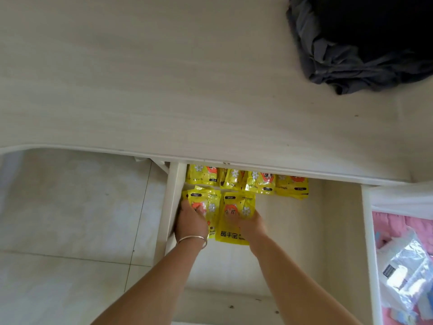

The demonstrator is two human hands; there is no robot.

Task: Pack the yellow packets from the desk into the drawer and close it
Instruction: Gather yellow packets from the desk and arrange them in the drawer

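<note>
I see the drawer [290,231] pulled open under the desk [164,90], its pale floor bare toward 3 o'clock. A row of yellow packets [248,180] lies along its far edge at 12 o'clock, half tucked under the desk lip, printed tops pointing toward me. Nearer, two more lie side by side with long axes running 12 to 6 and black tabs pointing to 12. My left hand [191,220], with a silver bangle [193,240] at the wrist, lies flat, fingers spread on the left packet [206,205] against the drawer's wall at 9 o'clock. My right hand [251,225] holds the right packet [235,219] by its 3 o'clock edge, loosely curled. A dark cloth [360,43] sits on the desk at 1 o'clock
</note>
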